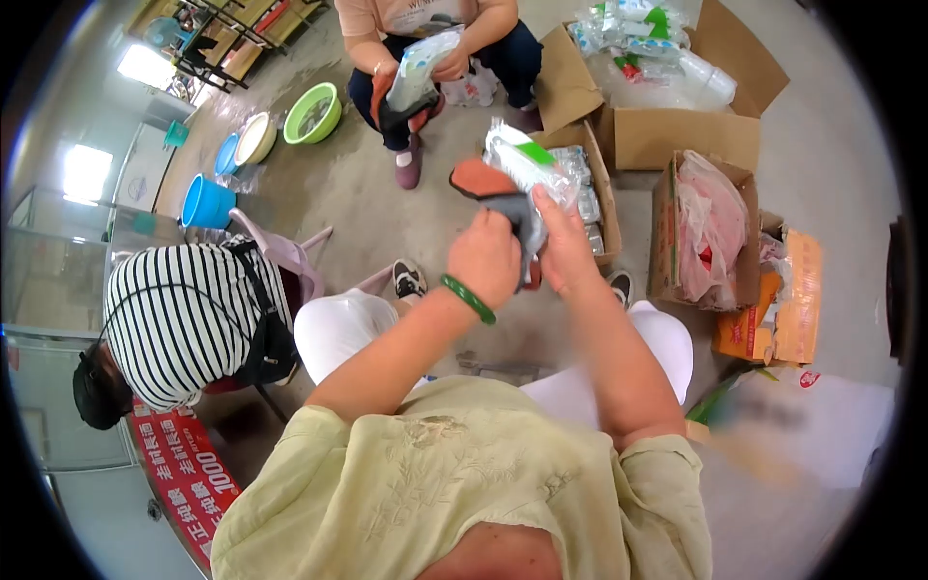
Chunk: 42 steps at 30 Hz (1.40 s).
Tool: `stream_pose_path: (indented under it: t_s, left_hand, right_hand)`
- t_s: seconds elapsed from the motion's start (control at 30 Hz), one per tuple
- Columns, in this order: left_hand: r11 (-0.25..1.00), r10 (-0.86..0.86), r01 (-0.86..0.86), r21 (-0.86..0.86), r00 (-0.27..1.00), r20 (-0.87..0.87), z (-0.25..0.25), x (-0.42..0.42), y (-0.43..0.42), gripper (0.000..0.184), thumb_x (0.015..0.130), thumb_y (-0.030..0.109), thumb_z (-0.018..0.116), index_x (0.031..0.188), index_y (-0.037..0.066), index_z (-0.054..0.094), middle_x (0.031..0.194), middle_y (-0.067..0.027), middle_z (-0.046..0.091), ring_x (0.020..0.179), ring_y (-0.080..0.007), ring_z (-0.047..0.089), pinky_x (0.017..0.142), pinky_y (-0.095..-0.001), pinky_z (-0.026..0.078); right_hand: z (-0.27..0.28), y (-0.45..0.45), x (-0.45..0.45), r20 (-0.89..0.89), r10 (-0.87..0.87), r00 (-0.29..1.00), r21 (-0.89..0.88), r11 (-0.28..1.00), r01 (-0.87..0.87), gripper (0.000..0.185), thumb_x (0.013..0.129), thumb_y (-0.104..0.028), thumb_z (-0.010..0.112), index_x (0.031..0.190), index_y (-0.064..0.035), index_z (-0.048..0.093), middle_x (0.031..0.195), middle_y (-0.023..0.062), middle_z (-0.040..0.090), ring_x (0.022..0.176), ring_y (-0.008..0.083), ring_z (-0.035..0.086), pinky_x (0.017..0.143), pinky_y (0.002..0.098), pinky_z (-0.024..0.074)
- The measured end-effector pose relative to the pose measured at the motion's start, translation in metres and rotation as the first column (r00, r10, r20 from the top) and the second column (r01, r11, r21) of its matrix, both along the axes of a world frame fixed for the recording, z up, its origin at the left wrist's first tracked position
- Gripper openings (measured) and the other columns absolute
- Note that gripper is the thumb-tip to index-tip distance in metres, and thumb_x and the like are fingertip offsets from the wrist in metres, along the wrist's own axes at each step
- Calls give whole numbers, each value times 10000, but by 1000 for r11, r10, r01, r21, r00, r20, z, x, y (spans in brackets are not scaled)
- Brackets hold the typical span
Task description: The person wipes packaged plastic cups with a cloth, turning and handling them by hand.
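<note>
Smooth, crinkled clear film wraps the white-and-green packet point(522, 159), long and soft-edged; against it lies the grey-and-orange piece point(523, 217), limp and curved, with a rounded orange flap edged in black; both are left of the big open carton point(686, 140) and nearer the wearer.

The left hand point(483, 256), wearing a glossy green bangle point(468, 299), is clenched, its curled fingers gripping the grey-and-orange piece; the right hand point(567, 246) is partly closed around the lower end of the packet, thumb lying along the film, most of its fingers hidden behind.

Just on the near side of the big open carton is a smaller cardboard box point(607, 227) of shiny wrapped packs; to its near right stand a brown box point(665, 237) with a thin, wrinkled pink plastic bag point(713, 232) and, beyond that, an orange printed box point(798, 290).

Left of the big open carton, a crouching person point(425, 14) holds a similar wrapped item point(420, 72); farther left are round plastic basins point(333, 118), and a seated person in a striped shirt point(179, 319).
</note>
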State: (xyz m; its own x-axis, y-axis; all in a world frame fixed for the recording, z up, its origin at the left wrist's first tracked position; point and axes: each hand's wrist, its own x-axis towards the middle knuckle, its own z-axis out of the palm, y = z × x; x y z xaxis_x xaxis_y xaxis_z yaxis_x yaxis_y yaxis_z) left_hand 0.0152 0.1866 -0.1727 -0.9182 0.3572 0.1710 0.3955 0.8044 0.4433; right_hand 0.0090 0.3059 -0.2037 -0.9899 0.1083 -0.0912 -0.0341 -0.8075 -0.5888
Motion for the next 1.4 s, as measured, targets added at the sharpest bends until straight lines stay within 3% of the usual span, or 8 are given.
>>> stream_pose_path:
  t_s: [0.23,0.33,0.6,0.8,0.9,1.27,1.3,1.4]
  left_hand:
    - [919,-377,348,186,914,150,27,27,-8,121,790,61,497,885,-13,483,863,-248,535,755,-433,532,681,-480,444]
    - [868,-311,-85,490,675,669,40,14,-41,245,842,60,479,1063,28,578,878,23,581,768,-43,503,661,-237,443]
    - [566,-407,-92,819,834,374,110,0,-52,323,802,-7,398,1063,-14,587,1091,-94,587,944,-176,584,823,-290,466]
    - [942,-263,330,62,839,-476,27,-18,2,223,680,152,617,849,28,540,932,-152,531,1019,-358,471,890,-476,361]
    - [944,-224,308,115,858,-461,28,-21,-8,182,726,145,589,849,18,540,939,-162,548,983,-366,491,874,-466,369]
    - [819,25,-245,520,919,393,-56,-52,-110,321,921,266,416,951,15,614,777,-121,618,700,-216,572,693,-347,461]
    - [446,-169,-566,694,708,686,-128,-75,-139,306,923,261,453,932,-2,608,774,-54,609,670,-169,541,638,-326,462]
    - [408,-94,-863,299,286,954,-56,-47,-131,290,909,253,510,1021,12,623,980,-97,641,909,-200,612,776,-298,487]
  right_hand:
    - [-2,19,-17,109,61,992,67,995,-69,625,806,-83,667,1350,-70,359,1206,84,529,1070,176,539,895,311,458]
    - [-2,17,-13,19,40,999,139,989,-42,604,792,-42,662,1335,-87,403,1192,79,544,1079,163,532,908,296,444]
    - [3,11,2,-18,109,994,481,873,-87,604,778,-31,638,1337,-62,411,1238,71,516,1126,167,495,948,299,403]
    - [-13,3,-6,-435,322,841,894,264,361,442,846,-168,567,1251,-42,443,1247,128,492,1194,257,452,1013,356,344]
    - [-11,2,17,-184,178,967,814,578,49,495,847,-166,588,1296,-37,425,1298,69,474,1178,184,447,991,320,346]
    - [33,14,39,57,479,876,528,730,-434,579,758,-40,647,1299,-40,442,1140,59,561,1041,152,527,909,292,418]
    - [37,17,42,33,419,907,282,867,-411,587,765,-47,634,1312,-46,422,1147,74,559,1054,170,532,916,313,424]
    - [24,36,32,-63,359,931,19,933,-359,497,854,-113,504,1321,12,386,1238,126,523,1134,275,522,984,397,409]
